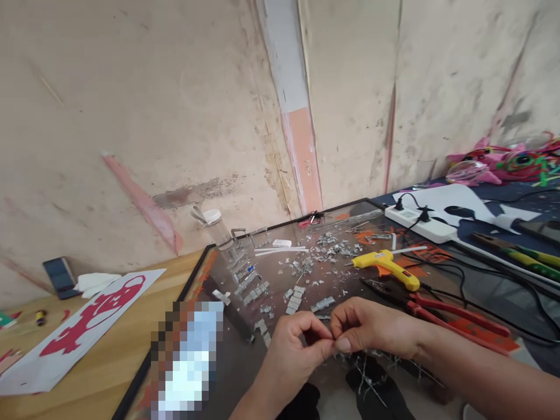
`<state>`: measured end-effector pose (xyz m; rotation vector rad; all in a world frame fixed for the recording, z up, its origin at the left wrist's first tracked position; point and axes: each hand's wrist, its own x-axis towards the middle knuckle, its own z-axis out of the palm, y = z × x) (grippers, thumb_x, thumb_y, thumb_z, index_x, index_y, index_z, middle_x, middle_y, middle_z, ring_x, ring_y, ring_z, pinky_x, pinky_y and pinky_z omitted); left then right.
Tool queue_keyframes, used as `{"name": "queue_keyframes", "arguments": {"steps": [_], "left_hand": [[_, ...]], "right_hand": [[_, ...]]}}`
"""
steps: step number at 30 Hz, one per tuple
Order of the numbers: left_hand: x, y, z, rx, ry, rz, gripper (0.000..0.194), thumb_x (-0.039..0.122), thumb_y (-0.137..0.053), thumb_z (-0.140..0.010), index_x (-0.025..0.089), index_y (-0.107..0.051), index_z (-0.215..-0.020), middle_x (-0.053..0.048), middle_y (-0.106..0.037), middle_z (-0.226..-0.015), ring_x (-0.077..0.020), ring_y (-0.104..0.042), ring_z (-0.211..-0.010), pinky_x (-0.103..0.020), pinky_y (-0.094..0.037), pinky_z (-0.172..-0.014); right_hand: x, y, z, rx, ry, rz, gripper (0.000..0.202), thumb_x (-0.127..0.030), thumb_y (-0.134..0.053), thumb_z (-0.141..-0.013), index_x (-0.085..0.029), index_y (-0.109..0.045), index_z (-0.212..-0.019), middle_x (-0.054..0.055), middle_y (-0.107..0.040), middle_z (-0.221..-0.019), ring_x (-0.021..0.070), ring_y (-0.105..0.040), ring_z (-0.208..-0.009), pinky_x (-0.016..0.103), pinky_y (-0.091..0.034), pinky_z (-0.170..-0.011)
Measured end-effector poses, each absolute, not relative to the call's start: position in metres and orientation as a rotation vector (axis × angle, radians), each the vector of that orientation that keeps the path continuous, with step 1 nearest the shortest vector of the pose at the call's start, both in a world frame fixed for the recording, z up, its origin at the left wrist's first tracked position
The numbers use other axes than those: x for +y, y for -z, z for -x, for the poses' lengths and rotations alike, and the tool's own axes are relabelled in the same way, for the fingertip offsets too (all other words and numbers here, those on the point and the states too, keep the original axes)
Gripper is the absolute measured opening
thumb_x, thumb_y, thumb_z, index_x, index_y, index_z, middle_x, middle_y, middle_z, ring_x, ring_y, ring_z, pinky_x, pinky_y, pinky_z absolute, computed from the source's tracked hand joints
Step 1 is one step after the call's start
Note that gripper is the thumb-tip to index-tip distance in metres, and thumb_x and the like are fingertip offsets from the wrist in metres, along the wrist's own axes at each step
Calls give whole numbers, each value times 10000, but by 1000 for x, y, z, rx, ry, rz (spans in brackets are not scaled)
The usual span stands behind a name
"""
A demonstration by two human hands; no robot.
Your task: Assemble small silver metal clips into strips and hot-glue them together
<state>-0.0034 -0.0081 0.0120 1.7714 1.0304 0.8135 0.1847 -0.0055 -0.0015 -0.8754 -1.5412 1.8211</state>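
Left hand (294, 351) and right hand (371, 328): pinched closed, tip to tip; any held item cannot be made out. Thin wires (364, 379): strewn on the near side, closest to the right hand. Metal pieces (295, 300): laid just beyond the left hand, one row pointed away.

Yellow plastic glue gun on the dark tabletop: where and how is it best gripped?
The glue gun is likely best taken by its handle, the bare right hand coming from the near right: the handle slants that way, while its nozzle points left.
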Motion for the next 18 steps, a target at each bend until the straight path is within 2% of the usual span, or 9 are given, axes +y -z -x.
{"name": "queue_keyframes", "arguments": {"steps": [5,12,18], "left_hand": [[-2,-2,7,950,-780,-1649,267,334,-783,-610,131,-611,-595,8,-571,-560,-95,-454,-549,-197,-347,-535],[3,9,7,868,-822,-1461,375,441,-805,-566,140,-583,-597,-32,-637,-575,-136,-551,-555,-227,-394,-560],[2,-2,6,961,-905,-1466,404,484,-795,-558,135,-591,-548,18,-547,-497,-77,-413,-496,-188,-307,-502]], "right_hand": [[-6,8,-177,-1288,-2002,756,312,-331,-797,-532,-103,-619,-649,-20,-579,-554,68,-476,-506,191,-317,-531],[-5,9,-173,-1150,-2052,661,308,-328,-806,-513,-106,-625,-627,-20,-581,-536,66,-489,-487,191,-332,-533],[-2,-2,-177,-1182,-1749,763,332,-353,-830,-530,-109,-617,-607,-28,-570,-527,54,-450,-487,192,-300,-520]]}}
